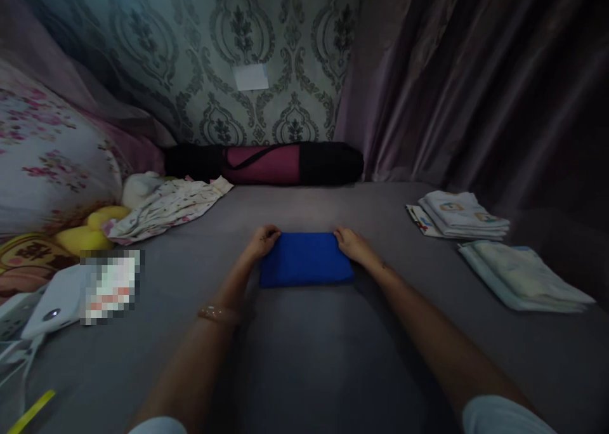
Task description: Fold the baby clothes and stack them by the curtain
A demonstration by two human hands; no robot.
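Held one folded blue cloth (307,261) flat on a gray sheet (304,203), at the middle of the view. Pinched its far left corner with the left hand (264,240) and its far right corner with the right hand (351,243). Wore one bracelet (217,314) on the left forearm, and flanked the cloth with two bare forearms reaching from the near side. Had two piles to the right, well apart from the blue cloth: a white printed pile (469,213) farther off, a pale pile (528,274) nearer. Had to the left one rumpled printed garment (178,204), one yellow soft thing (102,224), one floral pillow (61,151), one white device (61,294) with a round button, one pixelated item (114,288) too blurred to tell, and one yellow strip (32,411) in the near corner. Faced one long black and maroon bag (276,167) across the far edge, below one white card (252,77) on a patterned wall (295,40), near a purple curtain (419,85) on the right
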